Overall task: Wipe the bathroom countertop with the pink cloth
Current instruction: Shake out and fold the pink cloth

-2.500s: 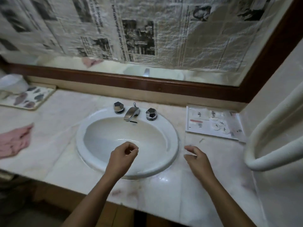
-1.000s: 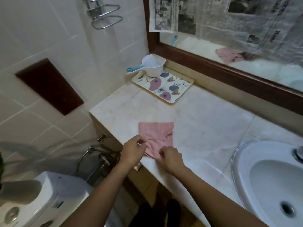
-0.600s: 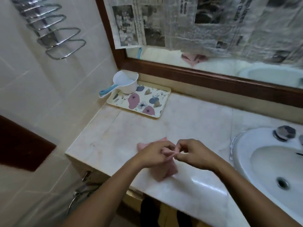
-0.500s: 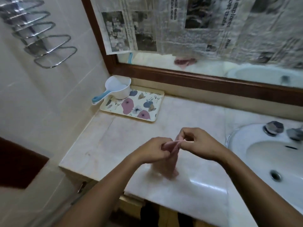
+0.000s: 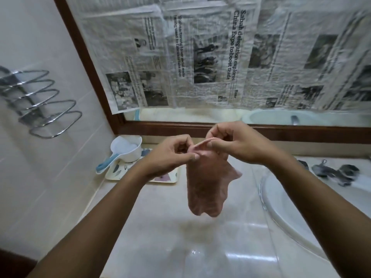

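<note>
Worktop [image 5: 160, 237] is unwiped yet: left hand [image 5: 170, 155] and right hand [image 5: 236, 145] are pinching the just-lifted pink cloth [image 5: 206, 187] aloft mid-frame.

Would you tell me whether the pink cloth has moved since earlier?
Yes: the pink cloth rose off the countertop; left hand and right hand pinch it.

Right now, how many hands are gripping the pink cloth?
2. The left hand pinches the top edge of the pink cloth on the left; the right hand pinches it alongside, on the right. The cloth hangs above the countertop.
</note>
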The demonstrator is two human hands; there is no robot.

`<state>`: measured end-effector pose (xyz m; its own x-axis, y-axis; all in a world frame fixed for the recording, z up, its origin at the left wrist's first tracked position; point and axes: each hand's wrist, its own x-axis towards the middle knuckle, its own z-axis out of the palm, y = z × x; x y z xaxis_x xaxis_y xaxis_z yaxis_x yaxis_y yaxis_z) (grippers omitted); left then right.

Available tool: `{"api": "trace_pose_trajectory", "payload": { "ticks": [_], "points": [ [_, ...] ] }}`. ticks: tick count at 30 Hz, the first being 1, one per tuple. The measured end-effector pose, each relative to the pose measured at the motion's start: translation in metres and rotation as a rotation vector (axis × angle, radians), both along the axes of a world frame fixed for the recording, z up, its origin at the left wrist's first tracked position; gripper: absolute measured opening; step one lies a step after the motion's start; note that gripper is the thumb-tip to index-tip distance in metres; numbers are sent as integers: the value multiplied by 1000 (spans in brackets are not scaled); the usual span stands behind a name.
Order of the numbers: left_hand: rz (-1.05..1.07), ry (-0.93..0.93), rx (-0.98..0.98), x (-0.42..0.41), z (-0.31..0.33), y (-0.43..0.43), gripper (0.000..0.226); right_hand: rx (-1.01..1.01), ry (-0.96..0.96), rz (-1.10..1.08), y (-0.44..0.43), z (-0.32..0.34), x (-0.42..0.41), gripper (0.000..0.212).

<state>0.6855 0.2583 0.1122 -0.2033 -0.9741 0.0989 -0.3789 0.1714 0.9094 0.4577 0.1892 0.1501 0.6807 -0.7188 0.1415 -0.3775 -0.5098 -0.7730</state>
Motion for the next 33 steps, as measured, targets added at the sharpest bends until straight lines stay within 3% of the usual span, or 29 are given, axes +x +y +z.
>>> {"api": "trace_pose_trajectory", "payload": {
  "ticks": [5, 9, 12, 15, 19, 21, 26, 33],
  "points": [
    [62, -156, -47, 10, 30, -6, 24, -92, 307, 67, -10, 32, -13, 16],
    [112, -551, -115, 11, 41, -9, 20, -397, 640, 119, -29, 29, -20, 14],
    [169, -834, -59, 18, 40, -10, 18, -435, 671, 111, -46, 19, -30, 8],
    [225, -926, -7, 31, 30, -9, 18, -372, 574, 68, -62, 7, -43, 8],
    [300, -930, 77, 53, 15, -2, 25, -336, 480, 12, -80, -7, -60, 17],
    [340, -867, 74, 63, 7, 3, 17, -345, 445, -21, -88, -12, -70, 15],
    [382, -487, 119, 64, 6, 16, 18, -214, 260, -139, -108, -19, -90, 17],
    [371, -111, 267, 77, 20, 27, 28, 219, -163, -226, -118, -17, -109, 12]
  ]
}}
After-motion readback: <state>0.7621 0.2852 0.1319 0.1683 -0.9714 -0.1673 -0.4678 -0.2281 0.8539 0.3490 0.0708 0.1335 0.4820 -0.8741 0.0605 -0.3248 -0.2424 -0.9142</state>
